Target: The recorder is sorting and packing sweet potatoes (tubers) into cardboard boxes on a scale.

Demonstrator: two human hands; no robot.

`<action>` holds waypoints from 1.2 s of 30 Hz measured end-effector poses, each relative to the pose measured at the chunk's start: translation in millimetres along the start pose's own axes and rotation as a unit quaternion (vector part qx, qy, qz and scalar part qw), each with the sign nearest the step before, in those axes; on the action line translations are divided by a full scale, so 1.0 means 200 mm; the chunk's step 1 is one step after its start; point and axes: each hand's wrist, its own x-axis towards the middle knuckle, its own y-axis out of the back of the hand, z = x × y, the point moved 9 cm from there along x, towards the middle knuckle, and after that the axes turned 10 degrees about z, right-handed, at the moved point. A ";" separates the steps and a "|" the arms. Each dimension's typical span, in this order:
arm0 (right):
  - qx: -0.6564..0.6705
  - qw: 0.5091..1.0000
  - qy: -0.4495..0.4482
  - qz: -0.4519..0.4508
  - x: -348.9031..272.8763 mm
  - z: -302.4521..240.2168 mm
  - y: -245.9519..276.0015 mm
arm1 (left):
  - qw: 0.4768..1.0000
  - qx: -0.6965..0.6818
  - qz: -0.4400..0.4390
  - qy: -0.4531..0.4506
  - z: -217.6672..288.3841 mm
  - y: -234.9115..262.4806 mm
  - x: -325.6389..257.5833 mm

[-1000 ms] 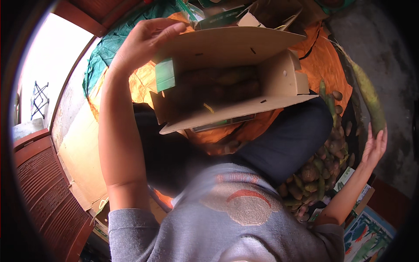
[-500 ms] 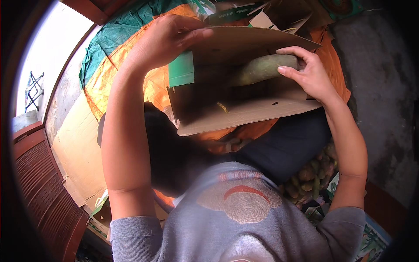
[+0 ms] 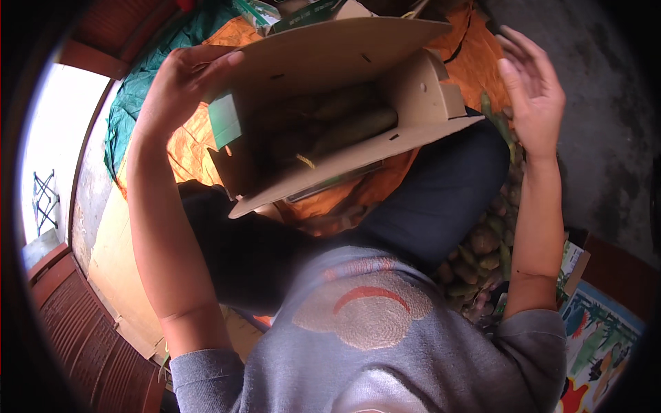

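Note:
An opened cardboard box [image 3: 420, 96] tilts in front of me, its long flaps spread apart. My left hand [image 3: 182, 86] is closed on the box's raised far flap at the left corner, beside a green patch. In the shadow inside lie long green gourds [image 3: 361, 129], one plainer than the rest; how many is hard to tell. A short yellow twist [image 3: 305, 161] shows near the lower flap. To the right of the box, my right hand [image 3: 533, 89] is empty, its fingers apart, above the vegetables along my leg.
Orange sheeting [image 3: 461, 41] and green sheeting [image 3: 144, 96] spread under and behind the box. Beside my right leg lies a pile of small vegetables [image 3: 482, 248]. Flattened cardboard [image 3: 113, 261] and a reddish-brown slatted piece [image 3: 82, 323] stand on the left.
My right hand has let go of the large gourd inside the box and moved out to the right. The box and my left hand have shifted left in view.

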 end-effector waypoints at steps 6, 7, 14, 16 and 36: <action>-0.094 0.948 -0.129 0.277 -0.57 0.55 1.05 | 0.999 -0.045 0.009 -0.007 -0.07 -0.08 0.08; -0.070 0.946 -0.160 0.272 -0.73 0.71 1.10 | 0.998 -0.068 0.011 0.009 -0.11 -0.01 0.05; -0.225 0.879 -0.393 0.149 -2.13 1.42 1.26 | 0.973 -0.225 0.041 0.029 -0.11 0.02 0.03; -0.226 0.849 -0.470 0.081 -2.47 1.51 1.21 | 0.964 -0.242 0.084 0.077 -0.11 0.03 0.00; -0.468 0.721 -0.219 -0.462 -3.19 1.58 0.31 | 0.949 -0.190 0.206 0.142 -0.44 0.34 -0.23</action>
